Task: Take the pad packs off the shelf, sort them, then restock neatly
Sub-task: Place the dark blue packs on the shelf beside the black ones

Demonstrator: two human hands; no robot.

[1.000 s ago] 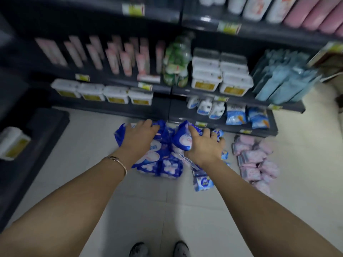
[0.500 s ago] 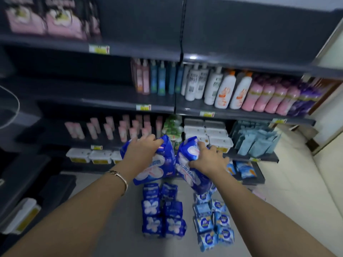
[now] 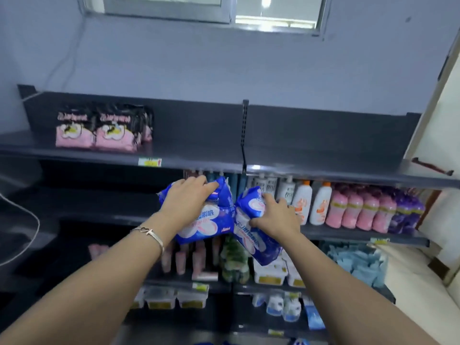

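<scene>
Pad packs in blue wrappers with white flower shapes are up in the air in front of the shelving, one lot in each of my hands. They are level with the second shelf down and just below the front lip of the top shelf. My left hand lies over the top of its lot, fingers curled over the far edge and gripping it; it looks like more than one pack, though I cannot tell the count. My right hand grasps the right-hand pack from its right side, and that pack hangs tilted, its lower end pointing down and to the right. The two lots meet or nearly meet in the middle; I cannot tell which. A thin bracelet sits on my left wrist. Toward the left end of the top shelf, pink-and-black packs stand upright side by side, and a yellow price tag is fixed to the front edge near them. Behind my right hand, on the second shelf, stand white bottles, then pink bottles, then purple bottles farther right. Lower on the right, pale blue packs are crowded together. Above the shelving a window is set in the grey wall.
</scene>
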